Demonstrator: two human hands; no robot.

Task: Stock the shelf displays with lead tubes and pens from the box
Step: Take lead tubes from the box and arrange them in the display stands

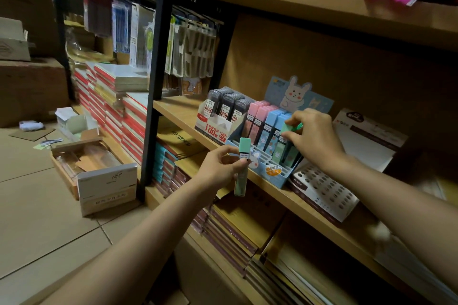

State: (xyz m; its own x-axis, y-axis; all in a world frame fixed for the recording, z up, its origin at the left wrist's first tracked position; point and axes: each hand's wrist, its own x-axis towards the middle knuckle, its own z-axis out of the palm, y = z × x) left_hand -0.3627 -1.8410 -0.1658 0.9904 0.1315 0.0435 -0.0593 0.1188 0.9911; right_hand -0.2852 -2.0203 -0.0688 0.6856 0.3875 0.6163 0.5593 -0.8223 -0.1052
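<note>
Upright, green tube (241,171) (capped) in left hand (218,168)

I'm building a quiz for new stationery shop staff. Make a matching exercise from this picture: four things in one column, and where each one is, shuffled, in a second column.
Things
1. green lead tube
2. black lead tubes
3. pink lead tubes
4. empty pen display

Places
A. in the white 0.7 box
B. right of the bunny display, on the shelf
C. held in the left hand
D. in the bunny display, left of the blue lead tubes

Pairs: 1-C, 2-A, 3-D, 4-B
</note>
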